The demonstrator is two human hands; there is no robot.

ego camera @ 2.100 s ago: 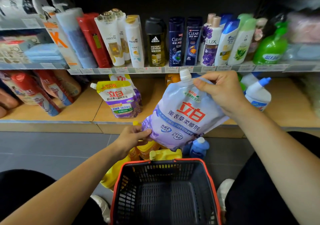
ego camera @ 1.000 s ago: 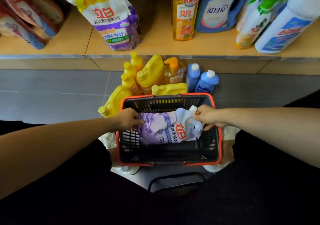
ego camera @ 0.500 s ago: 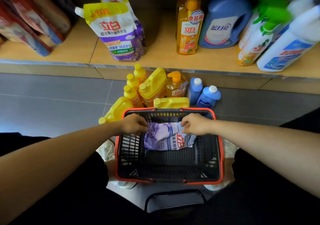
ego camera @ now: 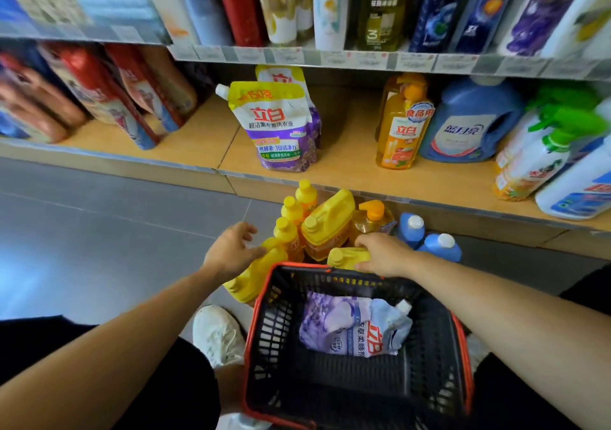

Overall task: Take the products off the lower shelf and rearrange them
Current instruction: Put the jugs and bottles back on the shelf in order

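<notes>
Light is even and fairly bright, warm on the wooden lower shelf [ego camera: 347,161]. A pale bluish sheen of glare lies on the grey floor [ego camera: 82,247] at the left. The recess behind the standing pouch [ego camera: 277,125] is in shadow, and the inside of the basket [ego camera: 264,314] is dark. The upper row of bottles [ego camera: 380,6] and the packs at far left [ego camera: 49,99] are smeared with blur. Straight lines bow toward the edges from the wide lens.

A shop aisle, household goods section.
Price tags [ego camera: 347,57] line the shelf edge at 12 o'clock, shampoo bottles [ego camera: 380,6] ranked above, detergent [ego camera: 469,122] below; a basket [ego camera: 463,363] sits at 6 o'clock.
</notes>
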